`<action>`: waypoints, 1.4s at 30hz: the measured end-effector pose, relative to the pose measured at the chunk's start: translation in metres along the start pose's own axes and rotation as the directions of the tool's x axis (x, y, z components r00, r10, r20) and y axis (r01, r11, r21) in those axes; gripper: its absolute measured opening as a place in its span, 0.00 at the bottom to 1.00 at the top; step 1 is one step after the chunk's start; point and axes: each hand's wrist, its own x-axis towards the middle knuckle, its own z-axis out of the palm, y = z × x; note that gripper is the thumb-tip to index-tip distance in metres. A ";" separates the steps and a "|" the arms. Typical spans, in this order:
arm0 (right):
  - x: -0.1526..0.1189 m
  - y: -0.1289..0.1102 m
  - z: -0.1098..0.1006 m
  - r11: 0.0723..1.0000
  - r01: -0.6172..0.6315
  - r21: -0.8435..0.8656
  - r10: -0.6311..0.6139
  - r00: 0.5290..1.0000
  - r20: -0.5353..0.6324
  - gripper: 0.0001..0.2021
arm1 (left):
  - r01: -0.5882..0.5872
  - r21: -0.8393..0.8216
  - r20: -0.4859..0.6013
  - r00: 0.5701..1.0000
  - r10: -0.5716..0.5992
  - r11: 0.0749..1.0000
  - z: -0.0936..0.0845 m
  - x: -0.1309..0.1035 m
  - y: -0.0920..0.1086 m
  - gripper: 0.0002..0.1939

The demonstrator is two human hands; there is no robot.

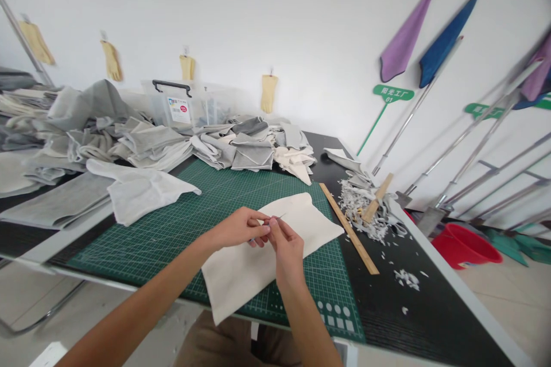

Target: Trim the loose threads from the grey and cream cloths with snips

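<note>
Over a cream cloth [245,275], my left hand [239,229] and my right hand [287,243] meet at the fingertips. A thin needle [282,216] sticks out past the pinched thumb and finger of my right hand, pointing up and right. My left thumb and fingers are closed against the right fingertips; what they pinch is too small to make out. The cloth lies flat on a green cutting mat [172,235], one corner hanging over the table's front edge.
A wooden ruler [348,229] lies right of the cloth. Beyond it are shredded scraps [365,212] with a wooden strip [377,198]. Grey cloths [253,149] pile along the back by a clear plastic box [172,106]. A white cloth [142,189] lies left.
</note>
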 end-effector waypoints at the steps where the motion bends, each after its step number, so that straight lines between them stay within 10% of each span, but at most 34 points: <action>1: 0.001 -0.002 -0.006 1.000 0.005 0.001 -0.005 1.000 -0.019 0.15 | -0.001 -0.009 0.025 1.000 0.001 1.000 0.004 0.005 0.001 0.26; 7: -0.004 -0.004 -0.030 0.999 -0.031 0.013 0.031 0.998 -0.058 0.16 | -0.021 0.003 0.069 0.997 0.021 1.000 0.024 0.011 0.003 0.27; 17: -0.016 0.005 -0.003 0.996 -0.078 0.033 0.077 0.997 0.020 0.14 | -0.007 0.048 0.026 1.000 0.006 0.999 0.003 -0.016 -0.008 0.26; 31: 0.001 -0.008 -0.014 0.998 0.029 -0.047 -0.027 0.999 0.038 0.13 | -0.060 0.056 0.025 0.998 0.058 0.997 0.011 0.009 -0.003 0.26; 42: 0.006 -0.019 -0.008 0.851 0.151 -0.503 -0.047 0.976 0.213 0.20 | -0.102 0.192 -0.325 0.932 0.162 0.976 0.012 -0.021 -0.026 0.27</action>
